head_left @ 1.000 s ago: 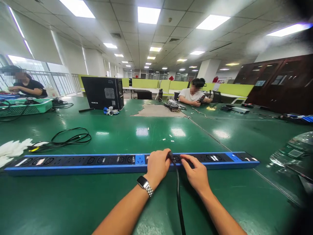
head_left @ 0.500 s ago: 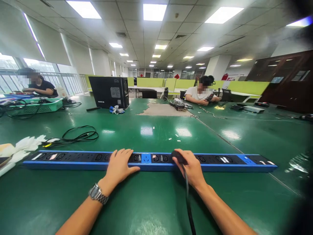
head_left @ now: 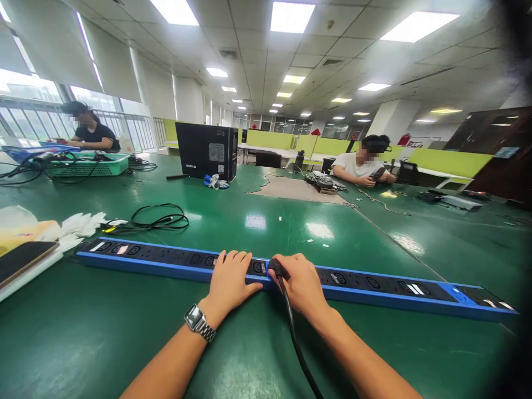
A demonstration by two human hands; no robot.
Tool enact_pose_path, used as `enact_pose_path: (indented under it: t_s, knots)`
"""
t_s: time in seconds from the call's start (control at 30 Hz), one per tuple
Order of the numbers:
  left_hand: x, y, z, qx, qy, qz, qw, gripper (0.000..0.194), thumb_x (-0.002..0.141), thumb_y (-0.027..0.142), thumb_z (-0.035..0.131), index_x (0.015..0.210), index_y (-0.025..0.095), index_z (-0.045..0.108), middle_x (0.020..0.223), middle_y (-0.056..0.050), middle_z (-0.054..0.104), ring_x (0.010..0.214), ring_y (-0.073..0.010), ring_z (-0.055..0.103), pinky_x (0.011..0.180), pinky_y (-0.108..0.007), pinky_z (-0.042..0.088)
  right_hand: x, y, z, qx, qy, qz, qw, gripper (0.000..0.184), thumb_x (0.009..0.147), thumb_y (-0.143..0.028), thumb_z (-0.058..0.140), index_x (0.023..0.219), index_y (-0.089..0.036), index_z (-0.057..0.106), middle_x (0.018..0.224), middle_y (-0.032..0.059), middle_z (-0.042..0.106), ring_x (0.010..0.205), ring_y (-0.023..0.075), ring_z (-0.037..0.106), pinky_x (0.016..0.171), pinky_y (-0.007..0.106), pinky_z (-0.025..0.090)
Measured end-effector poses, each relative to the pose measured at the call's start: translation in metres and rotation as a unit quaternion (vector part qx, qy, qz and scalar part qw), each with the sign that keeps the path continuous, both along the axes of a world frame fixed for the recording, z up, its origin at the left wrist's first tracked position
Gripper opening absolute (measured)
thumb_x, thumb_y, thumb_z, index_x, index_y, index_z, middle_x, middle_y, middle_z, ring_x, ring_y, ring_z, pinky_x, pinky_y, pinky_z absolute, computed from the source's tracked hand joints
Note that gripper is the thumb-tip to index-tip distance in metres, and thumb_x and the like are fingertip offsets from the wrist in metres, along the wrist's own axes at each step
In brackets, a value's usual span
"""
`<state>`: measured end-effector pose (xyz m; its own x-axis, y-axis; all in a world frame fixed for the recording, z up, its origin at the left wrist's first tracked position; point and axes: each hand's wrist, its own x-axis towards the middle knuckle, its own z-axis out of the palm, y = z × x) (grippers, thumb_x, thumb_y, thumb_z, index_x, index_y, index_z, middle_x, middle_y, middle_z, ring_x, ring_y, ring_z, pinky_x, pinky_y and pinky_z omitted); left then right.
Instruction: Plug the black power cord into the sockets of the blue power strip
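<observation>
A long blue-and-black power strip [head_left: 374,281] lies across the green table, slanting slightly down to the right. My left hand [head_left: 230,285] rests over it left of its middle, fingers stretched toward the far edge and thumb spread along the near side. Just to the right, my right hand [head_left: 302,281] is closed on a black power plug [head_left: 276,267], which is at the strip's blue socket section. Whether its prongs are in the socket is hidden. The plug's black cord [head_left: 295,338] hangs toward me over the table.
Behind the strip lies a coiled black cable [head_left: 160,217]. White gloves [head_left: 83,226] and a phone [head_left: 25,260] are at left. Farther back stand a black computer case [head_left: 205,152] and a green basket [head_left: 89,165]. Two other people sit at the table, at left and right.
My right hand has moved the plug left along the strip, from the black sockets to the blue section. The view has turned left and tilted.
</observation>
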<state>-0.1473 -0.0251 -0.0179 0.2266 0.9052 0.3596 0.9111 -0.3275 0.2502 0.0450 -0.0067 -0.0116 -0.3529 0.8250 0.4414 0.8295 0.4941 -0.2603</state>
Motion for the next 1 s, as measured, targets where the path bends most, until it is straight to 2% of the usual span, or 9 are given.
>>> enact_pose_path:
  t_s: [0.07,0.2,0.3,0.4,0.5,0.67,0.77,0.9,1.0]
  knots:
    - [0.003,-0.001,0.004,-0.012,-0.027,-0.017,0.999,0.061,0.077,0.043,0.071,0.132,0.023,0.052,0.133,-0.009,0.06,0.125,-0.0306,0.049,0.112,-0.057,0.026,0.005,-0.001,-0.001,0.005,0.0,0.037,0.999,0.026,0.087,-0.033,0.056,0.112,-0.027,0.063,0.106,0.0067,0.07,0.095,0.0252,0.057,0.086,0.043,0.044]
    - [0.019,0.002,0.007,-0.008,-0.102,-0.104,0.989,0.057,0.083,0.029,0.064,0.138,0.027,0.045,0.134,-0.005,0.06,0.123,-0.022,0.052,0.108,-0.044,0.036,0.036,-0.005,-0.018,0.05,0.002,0.041,0.998,0.06,0.082,-0.039,0.063,0.138,-0.027,0.046,0.14,0.0108,0.052,0.122,0.031,0.048,0.103,0.056,0.035]
    - [0.035,0.008,0.003,0.004,-0.143,-0.114,0.983,0.042,0.084,0.016,0.059,0.125,0.027,0.058,0.118,-0.002,0.069,0.111,-0.0202,0.059,0.101,-0.039,0.042,0.081,-0.007,-0.032,0.09,0.068,-0.038,0.993,0.055,0.08,-0.046,0.064,0.129,-0.022,0.055,0.129,0.0127,0.061,0.117,0.0305,0.054,0.101,0.055,0.039]
    - [0.052,0.012,0.0,0.061,-0.219,-0.097,0.969,0.033,0.087,0.016,0.056,0.118,0.025,0.062,0.114,-0.003,0.07,0.108,-0.0195,0.06,0.098,-0.036,0.044,0.129,-0.008,-0.041,0.099,0.17,-0.12,0.973,0.043,0.082,-0.05,0.06,0.112,-0.019,0.065,0.112,0.0121,0.069,0.105,0.0281,0.061,0.094,0.05,0.047]
    - [0.081,0.012,0.004,0.073,-0.233,-0.115,0.963,0.033,0.088,0.02,0.056,0.12,0.025,0.06,0.116,-0.003,0.069,0.108,-0.0201,0.06,0.097,-0.035,0.045,0.155,-0.007,-0.046,0.084,0.203,-0.116,0.969,0.036,0.083,-0.045,0.057,0.107,-0.019,0.067,0.109,0.0108,0.07,0.103,0.0266,0.063,0.093,0.048,0.049]
    - [0.142,0.016,0.013,-0.016,-0.145,-0.121,0.982,0.028,0.089,0.021,0.055,0.117,0.021,0.061,0.104,-0.006,0.072,0.096,-0.023,0.065,0.086,-0.035,0.05,0.153,-0.008,-0.051,0.089,0.212,-0.099,0.968,0.029,0.083,-0.035,0.055,0.105,-0.021,0.067,0.109,0.0095,0.07,0.105,0.026,0.062,0.096,0.049,0.048]
    - [0.162,0.02,0.015,-0.036,-0.109,-0.11,0.987,0.026,0.09,0.024,0.053,0.115,0.021,0.061,0.099,-0.007,0.073,0.095,-0.0241,0.066,0.084,-0.037,0.05,0.148,-0.008,-0.046,0.088,0.221,-0.09,0.967,0.03,0.083,-0.034,0.056,0.108,-0.022,0.066,0.111,0.0097,0.069,0.107,0.026,0.061,0.096,0.049,0.047]
    - [0.164,0.022,0.013,-0.046,-0.071,-0.12,0.989,0.029,0.088,0.023,0.057,0.116,0.021,0.059,0.108,-0.008,0.071,0.106,-0.0245,0.063,0.097,-0.042,0.045,0.139,-0.005,-0.033,0.068,0.188,-0.024,0.979,0.039,0.084,-0.036,0.057,0.12,-0.023,0.06,0.118,0.0101,0.066,0.111,0.0261,0.059,0.097,0.048,0.047]
    - [0.143,0.019,0.012,-0.031,-0.037,-0.143,0.988,0.054,0.085,0.028,0.061,0.136,0.021,0.044,0.128,-0.01,0.063,0.127,-0.0269,0.05,0.112,-0.05,0.03,0.133,0.0,-0.029,0.032,0.143,0.03,0.989,0.043,0.084,-0.038,0.058,0.125,-0.025,0.058,0.117,0.009,0.067,0.106,0.0255,0.061,0.092,0.046,0.049]
